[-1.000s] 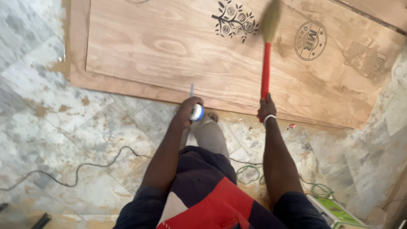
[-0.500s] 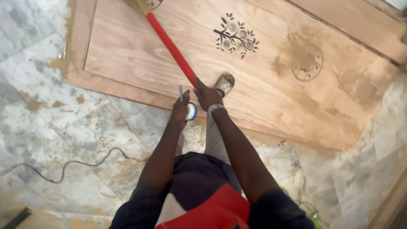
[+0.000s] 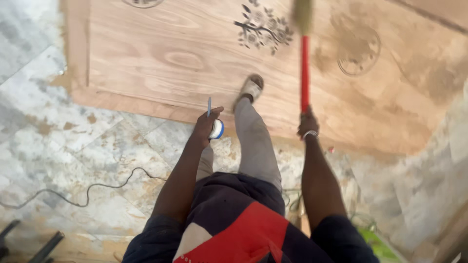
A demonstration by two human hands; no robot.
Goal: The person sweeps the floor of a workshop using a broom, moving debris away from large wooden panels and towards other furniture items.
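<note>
Swinging back from the upper left, the red broom handle (image 3: 305,73) now stands upright right of centre over the carved wooden panel (image 3: 161,63). I see my right hand (image 3: 307,125) clenched around its lower end; my left hand (image 3: 206,126) clutches a small blue-and-white roll (image 3: 217,129) and a thin blue pen (image 3: 209,105) at frame centre.

The right hand (image 3: 307,125) grips the red handle of a broom (image 3: 304,73), which runs away from the person over a large wooden panel (image 3: 161,58) lying on the marble floor (image 3: 58,146); the bristle end is blurred at the far edge. The left hand (image 3: 207,125) holds a small white roll with a blue rim (image 3: 217,129) and a thin blue pen (image 3: 209,105). One sandalled foot (image 3: 251,88) stands on the panel, near a carved floral motif (image 3: 263,30). A dark cable (image 3: 92,187) trails across the floor at left.
</note>
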